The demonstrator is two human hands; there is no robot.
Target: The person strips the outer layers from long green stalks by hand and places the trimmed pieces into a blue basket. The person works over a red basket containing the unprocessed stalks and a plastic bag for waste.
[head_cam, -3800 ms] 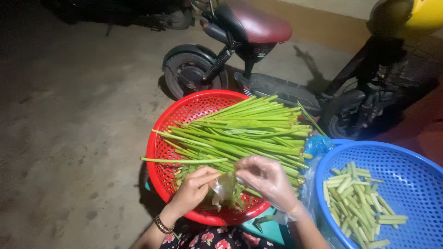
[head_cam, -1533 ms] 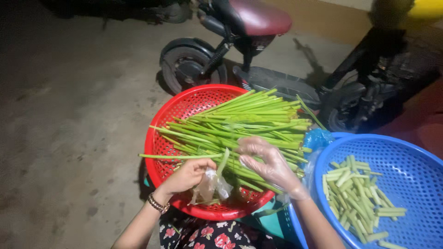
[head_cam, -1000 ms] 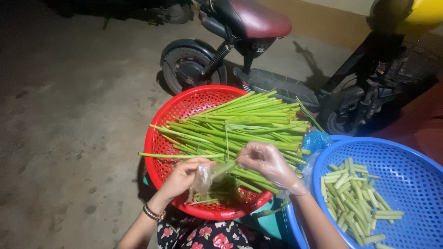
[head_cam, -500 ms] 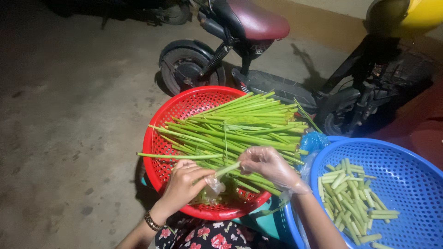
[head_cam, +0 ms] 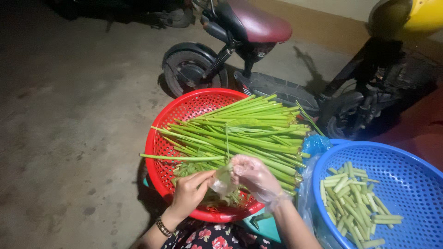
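1. The left hand (head_cam: 190, 193) and gloved right hand (head_cam: 255, 179) met, both pinching a thin clear plastic piece (head_cam: 223, 180).
2. They hovered over the red basket's (head_cam: 159, 152) near rim, beside long green stems (head_cam: 240, 133).

A red basket (head_cam: 161, 152) is holding bright green stalks (head_cam: 244, 133). A blue basket (head_cam: 415, 161) on the right is holding paler green cut pieces (head_cam: 353, 203). A floral red, white and dark garment (head_cam: 207, 235) is showing near, a maroon scooter seat (head_cam: 258, 20) far.
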